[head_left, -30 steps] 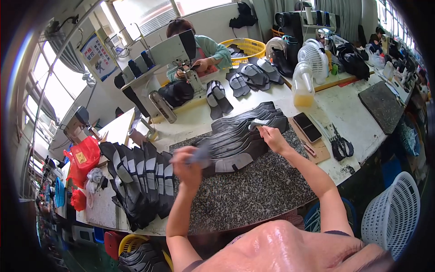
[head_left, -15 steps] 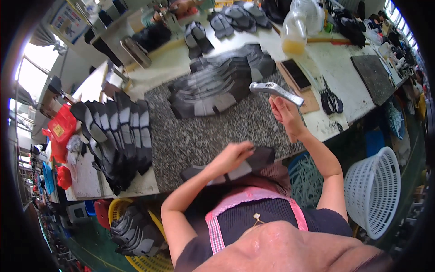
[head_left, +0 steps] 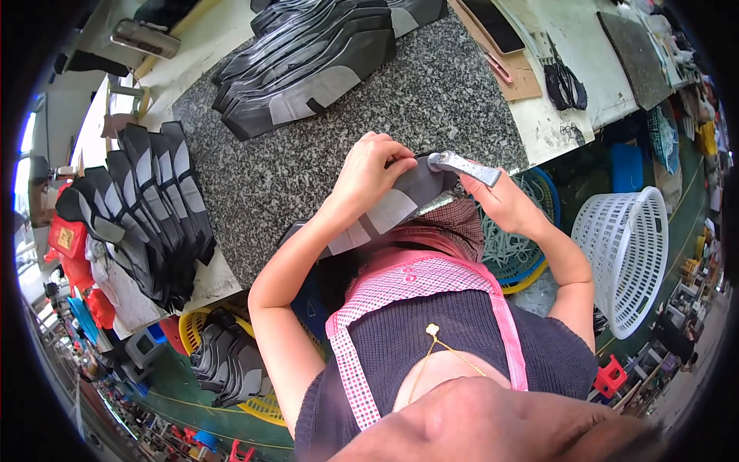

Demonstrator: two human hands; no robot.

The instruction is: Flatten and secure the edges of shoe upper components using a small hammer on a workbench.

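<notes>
We find the flat black-and-grey panel slanting near-left to far-right at the speckled stone slab's near edge; left hand pinches it, right hand grips a silver metal hammer at its right end.

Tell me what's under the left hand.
The speckled slab shows left of the left hand, a black-grey piece right of it; whatever lies directly beneath the hand is covered.
</notes>
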